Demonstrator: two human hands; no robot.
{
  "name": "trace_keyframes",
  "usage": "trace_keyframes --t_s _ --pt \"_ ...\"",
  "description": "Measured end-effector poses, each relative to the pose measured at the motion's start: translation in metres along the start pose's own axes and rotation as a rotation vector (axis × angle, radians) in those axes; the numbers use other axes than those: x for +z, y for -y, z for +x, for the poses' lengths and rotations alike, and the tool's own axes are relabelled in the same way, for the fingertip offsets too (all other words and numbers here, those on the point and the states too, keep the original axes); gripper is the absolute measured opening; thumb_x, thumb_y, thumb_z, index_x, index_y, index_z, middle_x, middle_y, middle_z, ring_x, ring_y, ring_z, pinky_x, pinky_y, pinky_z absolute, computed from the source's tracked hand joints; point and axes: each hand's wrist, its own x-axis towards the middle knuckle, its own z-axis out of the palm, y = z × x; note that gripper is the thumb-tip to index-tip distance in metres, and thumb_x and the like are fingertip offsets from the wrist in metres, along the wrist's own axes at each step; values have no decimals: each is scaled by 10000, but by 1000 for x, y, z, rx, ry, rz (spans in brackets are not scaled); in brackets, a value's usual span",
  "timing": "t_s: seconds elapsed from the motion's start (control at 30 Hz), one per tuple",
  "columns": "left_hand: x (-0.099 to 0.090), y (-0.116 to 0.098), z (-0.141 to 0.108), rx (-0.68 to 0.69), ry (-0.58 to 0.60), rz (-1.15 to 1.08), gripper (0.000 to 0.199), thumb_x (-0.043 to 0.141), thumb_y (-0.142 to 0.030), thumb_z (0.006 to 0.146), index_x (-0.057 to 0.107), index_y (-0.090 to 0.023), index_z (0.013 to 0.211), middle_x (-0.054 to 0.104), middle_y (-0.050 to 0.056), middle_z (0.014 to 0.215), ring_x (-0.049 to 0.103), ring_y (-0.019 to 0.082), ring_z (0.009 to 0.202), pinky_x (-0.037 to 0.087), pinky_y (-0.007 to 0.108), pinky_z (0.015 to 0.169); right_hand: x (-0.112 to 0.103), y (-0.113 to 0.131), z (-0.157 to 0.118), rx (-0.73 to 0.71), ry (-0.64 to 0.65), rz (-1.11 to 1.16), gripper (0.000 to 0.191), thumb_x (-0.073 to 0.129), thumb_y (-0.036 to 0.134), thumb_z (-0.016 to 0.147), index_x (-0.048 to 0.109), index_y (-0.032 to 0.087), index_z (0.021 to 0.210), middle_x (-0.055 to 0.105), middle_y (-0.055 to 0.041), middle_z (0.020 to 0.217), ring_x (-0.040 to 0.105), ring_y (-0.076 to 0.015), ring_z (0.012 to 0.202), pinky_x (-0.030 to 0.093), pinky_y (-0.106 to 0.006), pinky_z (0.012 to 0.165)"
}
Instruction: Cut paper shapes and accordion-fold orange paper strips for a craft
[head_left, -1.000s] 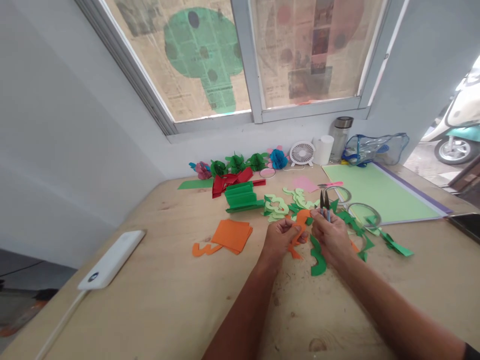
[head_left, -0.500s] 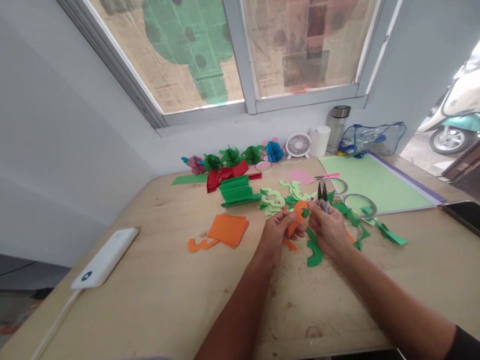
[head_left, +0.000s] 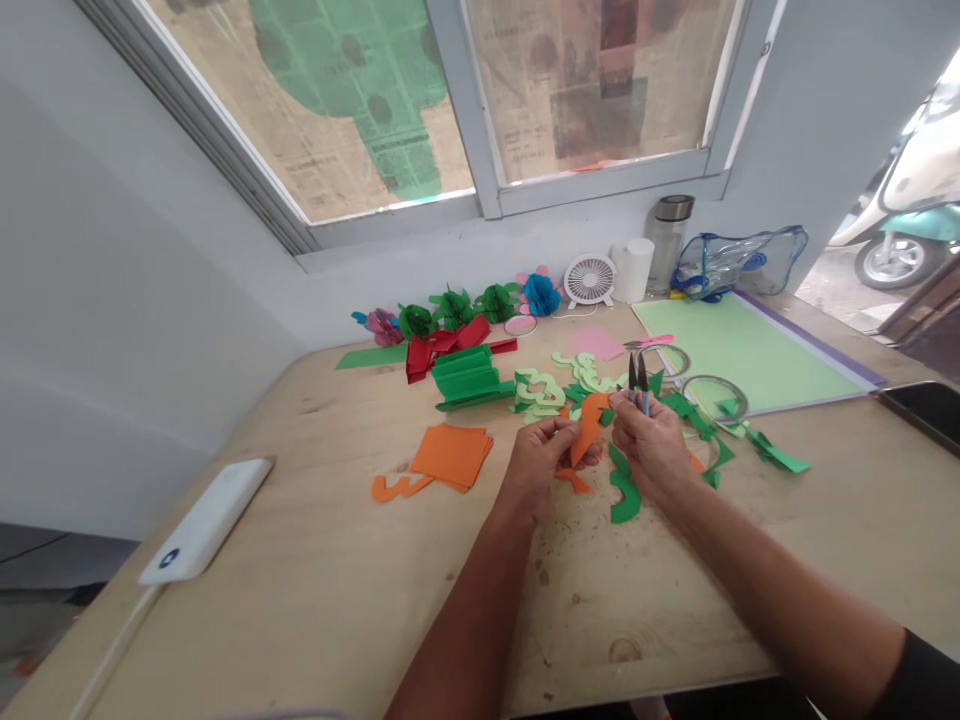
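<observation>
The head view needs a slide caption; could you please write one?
Left hand holds cut orange paper, right hand small scissors, amid scattered green scraps.

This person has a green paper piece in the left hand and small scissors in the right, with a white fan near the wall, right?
Not quite: the head view shows that the paper piece in the left hand is orange. The small scissors are in the right hand, and the white fan stands near the wall.

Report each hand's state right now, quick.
Left hand: closed, holding a curvy orange paper piece.
Right hand: closed, holding small snips, blades pointing up.
</observation>
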Motion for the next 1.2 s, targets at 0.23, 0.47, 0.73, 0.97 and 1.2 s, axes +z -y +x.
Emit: trace_keyframes --t_s 0.23,0.47,0.73,0.97,1.2 --pt "1 -1 1 60 -12 14 338 782 -441 610 643 -147 704 668 28 591 644 163 554 520 304 643 0 -1 1 -10 -2 -21 363 775 429 601 498 207 678 265 133 432 159 -33 383 121 -205 367" --pt "0 -3 2 127 -100 -42 279 760 -398 627 635 -154 679 652 16 590 639 151 566 496 264 596 -2 -7 -1 -48 -16 -140 367 747 495 636 593 181 749 287 113 459 201 -50 415 147 -225 395" --pt "2 1 4 202 -147 -83 205 721 -339 655 647 -148 668 638 7 611 598 109 569 473 220 563 3 -8 -12 -235 63 -596 277 620 449 725 629 176 679 517 33 540 378 -91 493 296 -231 463" --pt "6 3 2 173 -131 -87 238 750 -362 635 660 -144 668 643 6 642 577 100 545 525 264 587 1 -11 -8 -237 32 -597 290 619 450 696 537 192 592 396 59 479 318 -86 473 257 -230 444" --pt "5 1 1 146 -132 -60 270 763 -383 618 681 -136 689 651 19 628 611 123 572 503 231 545 1 -10 -8 -249 26 -587 263 612 431 715 564 190 621 451 46 501 343 -90 474 270 -233 450"
